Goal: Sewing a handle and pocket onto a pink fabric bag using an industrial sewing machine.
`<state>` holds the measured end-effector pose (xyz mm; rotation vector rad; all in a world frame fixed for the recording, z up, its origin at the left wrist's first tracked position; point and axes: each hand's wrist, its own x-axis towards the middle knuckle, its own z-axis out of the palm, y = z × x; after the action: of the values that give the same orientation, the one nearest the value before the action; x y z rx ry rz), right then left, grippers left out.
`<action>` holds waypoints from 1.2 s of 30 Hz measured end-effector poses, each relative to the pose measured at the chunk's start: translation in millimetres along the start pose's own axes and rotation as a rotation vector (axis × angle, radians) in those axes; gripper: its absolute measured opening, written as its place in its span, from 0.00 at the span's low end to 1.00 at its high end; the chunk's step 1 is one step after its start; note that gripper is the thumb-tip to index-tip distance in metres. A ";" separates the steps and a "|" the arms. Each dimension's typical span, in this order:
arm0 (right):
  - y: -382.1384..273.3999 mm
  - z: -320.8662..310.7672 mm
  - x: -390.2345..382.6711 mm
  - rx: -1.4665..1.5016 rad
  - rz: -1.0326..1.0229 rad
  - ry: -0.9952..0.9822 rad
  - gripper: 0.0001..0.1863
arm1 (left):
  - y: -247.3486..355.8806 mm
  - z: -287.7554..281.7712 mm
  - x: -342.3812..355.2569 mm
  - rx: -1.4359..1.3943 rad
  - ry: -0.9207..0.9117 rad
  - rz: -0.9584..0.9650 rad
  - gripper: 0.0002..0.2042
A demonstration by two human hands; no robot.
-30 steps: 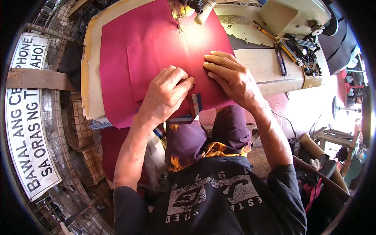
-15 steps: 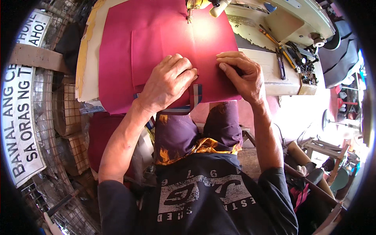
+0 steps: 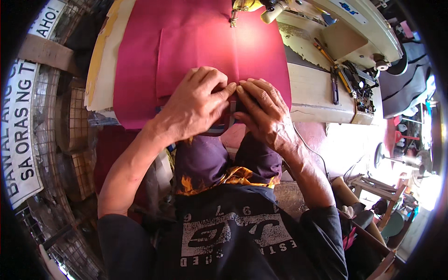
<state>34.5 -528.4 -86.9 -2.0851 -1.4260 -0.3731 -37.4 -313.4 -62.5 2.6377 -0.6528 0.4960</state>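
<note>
Your left hand (image 3: 198,102) and right hand (image 3: 265,108) had fingertips close together on the maroon sheet (image 3: 184,49), which spread beneath and beyond them; whether they pinched it, I couldn't tell. Its crease (image 3: 235,53) pointed away toward the presser foot (image 3: 233,19), long axis unclear.

Item 1: wht. sign (image 3: 24,135), lg. blk. caps., cut by dark rim; on wire mesh (image 3: 50,140) to my L., brown board (image 3: 49,51) across it. Item 2: my blk. T-shirt (image 3: 228,207), pale gray chest print (image 3: 238,235), letters & digits, upside down to me. Item 3: wht. label (image 3: 347,8) w/ blue marks, on sewing mach. (image 3: 373,32) arm; too sm. to read.
</note>
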 end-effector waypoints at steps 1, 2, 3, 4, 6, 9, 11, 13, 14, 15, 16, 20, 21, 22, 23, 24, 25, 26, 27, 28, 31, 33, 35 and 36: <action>1.6 0.1 -2.2 -0.009 0.008 -0.031 0.30 | 8.2 -2.3 -4.2 0.039 -0.017 -0.033 0.19; 2.6 0.1 -3.5 -0.002 0.004 -0.033 0.30 | 16.9 -0.1 -8.6 0.057 -0.108 -0.095 0.24; 3.2 -0.9 -3.1 -0.001 0.004 -0.034 0.30 | 18.3 1.1 -9.0 0.071 -0.091 -0.097 0.25; 3.2 -2.1 -2.2 -0.002 0.005 -0.035 0.30 | 19.5 1.8 -9.7 0.084 -0.073 -0.099 0.25; 3.3 -8.3 1.0 0.034 0.006 -0.046 0.28 | 22.0 2.8 -11.5 0.092 -0.057 -0.128 0.26; 10.7 -11.7 -4.8 0.169 0.005 0.064 0.21 | 29.2 9.7 -13.5 0.109 -0.010 -0.177 0.27; 12.6 -12.2 -10.0 0.168 0.013 0.084 0.20 | 37.2 19.7 -14.6 0.143 0.044 -0.220 0.28; 5.3 -9.2 -6.3 0.127 0.035 0.105 0.22 | 45.9 26.6 -17.7 0.226 0.056 -0.254 0.28; -0.1 -8.8 -1.1 0.135 0.030 0.109 0.22 | 47.2 30.5 -19.5 0.267 0.058 -0.262 0.27; -5.8 -9.8 5.2 0.087 0.026 0.061 0.23 | 48.1 32.1 -18.9 0.276 0.056 -0.264 0.27; -9.9 -9.2 9.3 0.039 0.021 0.013 0.25 | 48.7 32.8 -18.3 0.231 0.068 -0.270 0.26; -3.2 6.6 -1.7 -0.045 -0.019 0.055 0.29 | 40.7 22.7 -19.8 -0.068 0.159 -0.324 0.23; -1.8 8.4 -2.8 -0.045 -0.023 0.062 0.29 | 29.6 15.9 -20.1 -0.192 0.183 -0.325 0.23; -2.2 8.9 -1.8 -0.042 -0.024 0.063 0.29 | 14.9 3.8 -20.4 -0.256 0.123 -0.360 0.23; -2.5 8.3 -0.5 -0.050 -0.018 0.045 0.30 | -4.6 -1.1 -19.3 -0.418 0.195 -0.362 0.22; -4.4 7.1 1.9 -0.056 -0.017 0.027 0.30 | -24.5 -8.0 -16.2 -0.577 0.271 -0.363 0.22; -5.9 6.0 3.0 -0.057 -0.020 0.029 0.30 | -45.1 -16.1 -9.1 -0.555 0.320 -0.379 0.20; -6.8 6.0 3.1 -0.051 -0.002 0.033 0.30 | -64.1 -23.6 -1.8 -0.534 0.370 -0.396 0.19; -7.2 7.4 2.8 -0.046 0.018 0.037 0.30 | -74.8 -32.1 4.5 -0.290 0.382 -0.447 0.16; -6.8 8.3 2.8 -0.047 0.018 0.038 0.30 | -76.3 -32.8 8.3 -0.290 0.382 -0.446 0.16; -6.0 7.2 0.9 -0.062 0.023 0.042 0.31 | -79.6 -15.0 20.9 -0.007 0.247 -0.256 0.18; -7.2 5.0 0.8 -0.080 0.011 0.042 0.31 | -69.9 5.4 5.7 0.275 0.075 -0.255 0.26; -7.9 5.5 0.6 -0.068 0.015 0.035 0.31 | -68.2 8.6 -0.7 0.367 0.045 -0.257 0.28; -7.5 6.1 1.2 -0.058 0.022 0.030 0.30 | -68.4 6.3 -0.2 0.357 0.040 -0.254 0.28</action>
<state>27.5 -521.9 -88.9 -2.1305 -1.3892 -0.4393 -1.6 -259.9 -86.6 2.9762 -0.2238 0.6354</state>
